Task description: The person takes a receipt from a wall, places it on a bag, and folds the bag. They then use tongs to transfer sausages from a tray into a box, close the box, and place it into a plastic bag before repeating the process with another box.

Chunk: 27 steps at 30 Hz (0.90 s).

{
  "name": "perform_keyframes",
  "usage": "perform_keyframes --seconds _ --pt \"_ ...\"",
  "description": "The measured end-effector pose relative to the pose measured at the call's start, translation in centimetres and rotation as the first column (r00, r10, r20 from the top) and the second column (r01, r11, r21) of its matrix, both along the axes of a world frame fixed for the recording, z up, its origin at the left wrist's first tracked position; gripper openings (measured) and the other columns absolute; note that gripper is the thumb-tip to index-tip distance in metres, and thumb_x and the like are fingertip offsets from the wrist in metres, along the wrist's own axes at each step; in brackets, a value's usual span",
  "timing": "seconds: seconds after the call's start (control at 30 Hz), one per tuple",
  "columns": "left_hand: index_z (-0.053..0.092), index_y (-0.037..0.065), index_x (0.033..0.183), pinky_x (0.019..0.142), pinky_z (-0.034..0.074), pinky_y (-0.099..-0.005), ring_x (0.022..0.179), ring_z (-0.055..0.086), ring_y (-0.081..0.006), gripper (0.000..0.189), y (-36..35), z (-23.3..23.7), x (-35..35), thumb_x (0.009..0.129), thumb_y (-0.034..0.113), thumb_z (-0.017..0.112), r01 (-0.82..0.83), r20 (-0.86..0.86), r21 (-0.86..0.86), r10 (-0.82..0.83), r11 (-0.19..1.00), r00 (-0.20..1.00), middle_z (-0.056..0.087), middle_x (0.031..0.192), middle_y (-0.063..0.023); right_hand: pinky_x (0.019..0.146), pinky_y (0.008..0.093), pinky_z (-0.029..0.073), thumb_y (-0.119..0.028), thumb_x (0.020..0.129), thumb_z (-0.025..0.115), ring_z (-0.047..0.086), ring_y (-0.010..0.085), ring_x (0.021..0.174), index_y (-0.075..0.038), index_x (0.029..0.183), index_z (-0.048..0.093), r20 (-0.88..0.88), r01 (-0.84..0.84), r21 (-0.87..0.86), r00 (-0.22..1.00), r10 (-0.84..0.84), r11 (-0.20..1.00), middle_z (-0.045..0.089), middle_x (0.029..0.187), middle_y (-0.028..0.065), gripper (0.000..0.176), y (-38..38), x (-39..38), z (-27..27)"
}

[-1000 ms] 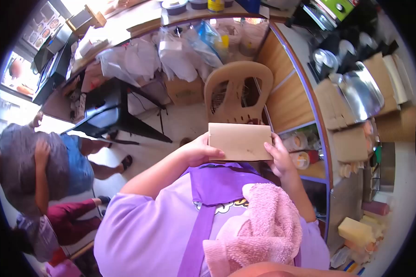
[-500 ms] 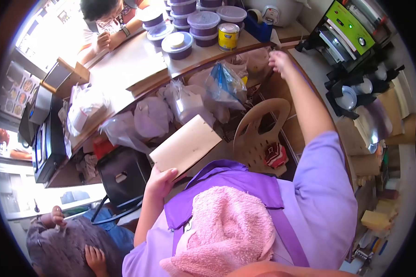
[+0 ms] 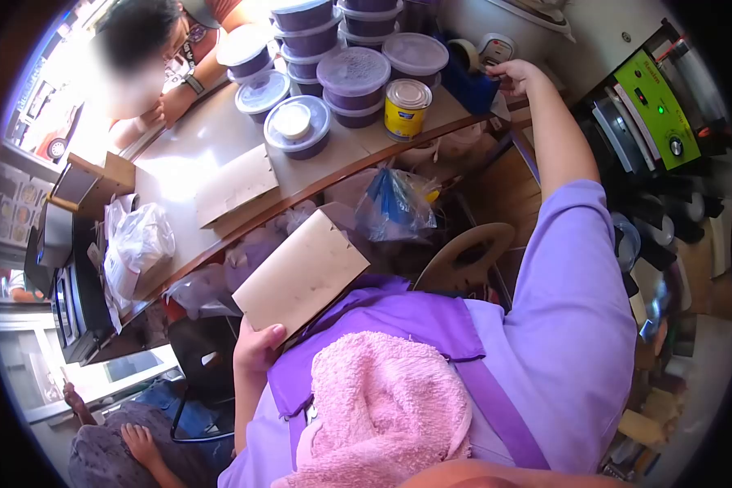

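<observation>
Cardboard box [image 3: 301,272], folded flat and plain brown, is held off the table and tilted in front of the person's purple apron, its lower corner pinched by the left hand [image 3: 256,346], whose fingers [image 3: 270,332] are clamped over the edge with the thumb behind. The right hand [image 3: 516,77] is stretched far out to the back of the table [image 3: 179,163], resting at the blue tape dispenser [image 3: 468,77] and touching or just beside a small white item next to it. From this angle I cannot tell whether its fingers are closed on anything or only laid there. Between the two hands stand a yellow can [image 3: 405,106] and a cluster of lidded tubs [image 3: 354,77], and another flat cardboard piece [image 3: 236,183] lies on the table further left, near a second person's arm [image 3: 183,85] leaning in from the far side. A pink towel [image 3: 390,407] hangs over the wearer's chest. The step in hand looks to me like a reach to the dispenser while the flat box waits in the other hand. The next move would seem to call for a sure pinch at the dispenser, a path back that clears the can and the stacked tubs, and a steady one-handed hold so the box does not slip or swing into the tubs.
</observation>
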<state>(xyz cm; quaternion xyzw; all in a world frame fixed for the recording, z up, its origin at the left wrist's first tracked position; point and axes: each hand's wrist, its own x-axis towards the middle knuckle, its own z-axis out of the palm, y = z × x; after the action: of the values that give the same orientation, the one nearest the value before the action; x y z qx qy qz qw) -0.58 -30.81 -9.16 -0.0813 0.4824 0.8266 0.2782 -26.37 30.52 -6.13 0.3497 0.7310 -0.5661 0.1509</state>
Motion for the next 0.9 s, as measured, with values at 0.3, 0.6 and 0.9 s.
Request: perform_keyframes --seconds 0.3,0.6,0.9 --pt "0.039 -0.006 0.118 0.083 0.043 -0.0311 0.097 0.055 -0.0218 0.071 0.8 0.2 -5.6 0.060 0.014 0.074 0.069 -0.053 -0.040 -0.071 0.997 0.996 0.053 0.107 -0.0133 0.086 0.0338 0.042 -0.017 0.077 0.067 0.053 0.0161 0.085 -0.008 0.083 0.058 -0.192 0.104 -0.281 0.968 -0.162 0.954 0.057 0.084 0.0013 0.015 0.7 2.9 -1.0" --pt "0.039 -0.006 0.119 0.084 0.042 -0.0305 0.099 0.053 -0.0207 0.072 0.7 -0.1 -7.3 0.059 0.015 0.074 0.113 0.007 -0.075 -0.113 0.991 0.994 0.053 0.107 -0.0124 0.092 0.0341 0.037 -0.012 0.080 0.061 0.052 0.0162 0.100 -0.004 0.096 0.058 -0.399 0.006 -0.444 0.894 -0.204 0.896 0.059 0.101 0.0043 0.018 1.8 5.4 -4.0" --pt "0.039 -0.006 0.119 0.087 0.041 -0.0314 0.101 0.053 -0.0218 0.071 1.1 0.5 -7.5 0.060 0.015 0.072 0.123 -0.005 -0.109 -0.124 0.986 0.992 0.052 0.109 -0.0136 0.092 0.0431 0.034 -0.013 0.080 0.061 0.051 0.0121 0.095 -0.007 0.097 0.059 -0.456 -0.054 -0.441 0.873 -0.172 0.896 0.059 0.092 -0.0005 0.018 1.0 6.8 -4.1"
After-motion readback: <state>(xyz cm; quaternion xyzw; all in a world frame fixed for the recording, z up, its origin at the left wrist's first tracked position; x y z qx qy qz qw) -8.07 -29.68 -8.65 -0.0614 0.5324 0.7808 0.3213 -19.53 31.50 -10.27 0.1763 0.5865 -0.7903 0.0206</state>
